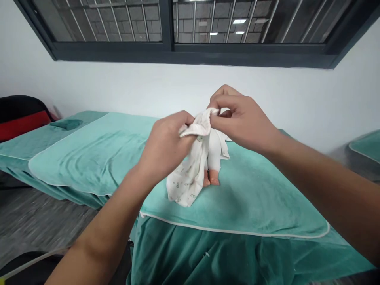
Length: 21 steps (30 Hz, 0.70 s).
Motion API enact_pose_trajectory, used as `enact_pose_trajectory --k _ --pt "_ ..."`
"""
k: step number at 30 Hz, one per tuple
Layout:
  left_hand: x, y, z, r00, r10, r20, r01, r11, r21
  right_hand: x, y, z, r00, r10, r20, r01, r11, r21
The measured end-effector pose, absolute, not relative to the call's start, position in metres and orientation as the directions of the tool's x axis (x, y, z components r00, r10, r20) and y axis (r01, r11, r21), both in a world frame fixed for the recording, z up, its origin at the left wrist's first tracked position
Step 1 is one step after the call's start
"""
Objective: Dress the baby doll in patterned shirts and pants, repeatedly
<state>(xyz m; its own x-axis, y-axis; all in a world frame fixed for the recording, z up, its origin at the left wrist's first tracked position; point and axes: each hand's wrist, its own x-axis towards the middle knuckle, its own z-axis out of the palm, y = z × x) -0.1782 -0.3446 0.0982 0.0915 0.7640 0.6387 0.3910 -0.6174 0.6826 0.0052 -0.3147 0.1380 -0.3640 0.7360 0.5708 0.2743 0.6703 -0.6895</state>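
Note:
Between my hands hangs a small white baby garment (187,180) with a sparse dark print; its kind is hard to make out. My left hand (169,144) grips its bunched upper edge between thumb and fingers. With thumb and fingertips, my right hand (240,116) pinches the same edge a little higher and to the right. Behind the cloth lies a baby doll (214,158) in white clothing, its bare feet pointing toward me. The cloth and my hands hide the doll's upper body.
Under the doll is a mint-green cover (267,198) with white piping, spread over a bed. A dark green skirt (222,253) hangs down its front. A barred window (172,51) sits in the white wall behind. A red and black chair (23,122) stands at the far left.

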Motion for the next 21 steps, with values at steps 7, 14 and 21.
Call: enact_pose_trajectory --k 7,14,21 --pt "-0.202 -0.312 0.098 -0.081 0.785 0.614 -0.091 -0.619 0.78 0.023 -0.313 0.13 -0.473 0.798 0.372 0.108 0.472 -0.875" --pt "-0.207 -0.319 0.099 0.215 0.833 0.51 -0.114 -0.497 0.86 0.008 -0.315 0.114 -0.385 0.836 0.39 0.073 0.449 -0.891" --pt "-0.185 -0.327 0.103 0.218 0.766 0.605 0.165 -0.64 0.751 -0.006 -0.306 0.106 -0.28 0.847 0.453 -0.007 0.47 -0.883"
